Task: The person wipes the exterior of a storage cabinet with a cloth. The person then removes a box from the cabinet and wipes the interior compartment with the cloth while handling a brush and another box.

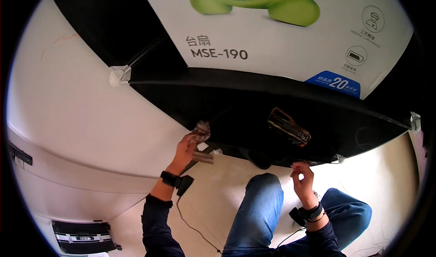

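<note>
My left hand (183,151) is closed on a brown-and-grey patterned cloth (201,131), bunched at the left front corner of a black glossy shelf (218,107); a loose end hangs below my fingers. My right hand (303,179) is at the shelf's front edge, with thumb and fingertips curled together in a pinch. What lies between those fingertips, if anything, is too small to make out. A small dark packet with orange edges (289,127) lies tilted on the shelf, between and beyond my hands.
A large white fan carton (272,48) marked MSE-190 stands on the upper black level. Pale corner guards (119,76) cap the corners. A white cabinet (100,121) borders the left side. A black case (84,237) sits lower left. Thin cables trail from both wrist straps.
</note>
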`<action>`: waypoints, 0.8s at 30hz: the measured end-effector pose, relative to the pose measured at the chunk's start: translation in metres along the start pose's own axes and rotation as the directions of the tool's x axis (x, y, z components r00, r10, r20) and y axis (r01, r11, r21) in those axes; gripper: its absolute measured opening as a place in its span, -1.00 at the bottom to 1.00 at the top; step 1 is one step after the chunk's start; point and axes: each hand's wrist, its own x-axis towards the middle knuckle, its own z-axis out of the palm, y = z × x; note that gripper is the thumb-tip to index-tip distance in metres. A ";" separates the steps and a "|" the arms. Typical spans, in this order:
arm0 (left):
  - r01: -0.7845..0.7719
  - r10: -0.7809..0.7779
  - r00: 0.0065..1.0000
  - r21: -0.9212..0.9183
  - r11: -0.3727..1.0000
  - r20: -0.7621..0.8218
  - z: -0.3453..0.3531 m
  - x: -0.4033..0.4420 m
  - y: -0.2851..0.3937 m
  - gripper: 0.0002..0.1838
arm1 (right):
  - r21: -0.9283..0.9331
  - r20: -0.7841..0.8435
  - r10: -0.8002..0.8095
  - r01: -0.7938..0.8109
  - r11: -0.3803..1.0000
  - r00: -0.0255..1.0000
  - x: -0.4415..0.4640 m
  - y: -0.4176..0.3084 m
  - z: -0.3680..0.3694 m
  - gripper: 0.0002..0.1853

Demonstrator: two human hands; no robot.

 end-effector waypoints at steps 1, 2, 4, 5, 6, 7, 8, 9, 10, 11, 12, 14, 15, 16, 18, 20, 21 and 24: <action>-0.003 0.003 1.000 -0.001 1.000 0.005 -0.001 -0.008 0.013 -0.76 | 0.009 0.062 0.046 -0.047 0.999 0.997 0.000 -0.002 0.002 -0.72; 0.059 -0.107 0.992 -0.499 0.865 -0.067 0.000 -0.014 0.031 -0.75 | 0.047 0.096 0.036 -0.040 0.998 0.995 0.002 -0.002 0.010 -0.72; 0.034 -0.306 0.947 -0.911 0.411 -0.102 0.006 -0.027 0.054 -0.72 | 0.102 0.225 0.032 -0.057 0.993 0.974 0.011 -0.018 0.027 -0.70; 0.037 -0.307 0.946 -0.913 0.406 -0.099 0.008 -0.032 0.063 -0.72 | 0.117 0.317 0.037 -0.078 0.990 0.948 0.019 -0.031 0.036 -0.68; 0.013 -0.292 0.953 -0.952 0.305 -0.081 0.012 -0.036 0.071 -0.71 | 0.197 0.341 0.001 -0.072 0.978 0.940 0.025 -0.035 0.051 -0.66; -0.007 -0.277 0.959 -0.980 0.200 -0.063 0.016 -0.040 0.078 -0.70 | 0.274 0.362 -0.035 -0.071 0.959 0.931 0.029 -0.035 0.067 -0.63; -0.017 -0.300 0.952 -0.987 0.160 -0.065 0.021 -0.044 0.084 -0.67 | 0.372 0.473 0.042 -0.243 0.896 0.880 0.033 -0.035 0.079 -0.58; -0.014 -0.306 0.950 -0.989 0.148 -0.059 0.026 -0.047 0.089 -0.67 | 0.434 0.586 0.099 -0.415 0.800 0.804 0.037 -0.037 0.089 -0.53; -0.017 -0.325 0.945 -0.997 0.076 -0.041 0.032 -0.051 0.095 -0.65 | 0.418 0.593 0.112 -0.424 0.803 0.798 0.043 -0.041 0.096 -0.53; -0.024 -0.343 0.939 -1.000 0.003 -0.023 0.036 -0.054 0.097 -0.64 | 0.460 0.753 0.137 -0.664 0.590 0.643 0.051 -0.046 0.104 -0.49; -0.018 -0.302 0.953 -1.000 -0.017 -0.012 0.044 -0.055 0.088 -0.61 | 0.417 0.878 0.095 -0.848 0.327 0.469 0.056 -0.048 0.108 -0.46; -0.008 -0.336 0.942 -0.997 -0.071 0.016 0.054 -0.061 0.089 -0.60 | 0.429 0.877 0.106 -0.863 0.268 0.469 0.054 -0.050 0.112 -0.51; 0.000 -0.366 0.930 -0.993 -0.115 0.042 0.058 -0.064 0.090 -0.59 | 0.446 0.875 0.107 -0.872 0.204 0.472 0.053 -0.051 0.113 -0.57; 0.019 -0.349 0.934 -0.987 -0.161 0.075 0.062 -0.067 0.085 -0.58 | 0.440 0.877 0.111 -0.874 0.207 0.468 0.053 -0.053 0.114 -0.57; 0.023 -0.329 0.942 -0.988 -0.153 0.073 0.062 -0.070 0.091 -0.58 | 0.472 0.803 0.200 -0.804 0.362 0.562 0.051 -0.057 0.113 -0.63; 0.028 -0.302 0.951 -0.990 -0.140 0.070 0.063 -0.070 0.093 -0.58 | 0.495 0.735 0.224 -0.732 0.468 0.640 0.053 -0.059 0.111 -0.68; 0.019 -0.259 0.965 -0.994 -0.106 0.046 0.063 -0.070 0.093 -0.57 | 0.507 0.657 0.233 -0.649 0.567 0.717 0.054 -0.060 0.108 -0.72; 0.070 -0.177 0.982 -0.997 0.008 0.068 0.064 -0.067 0.090 -0.56 | 0.438 0.600 0.189 -0.517 0.735 0.777 0.063 -0.064 0.097 -0.74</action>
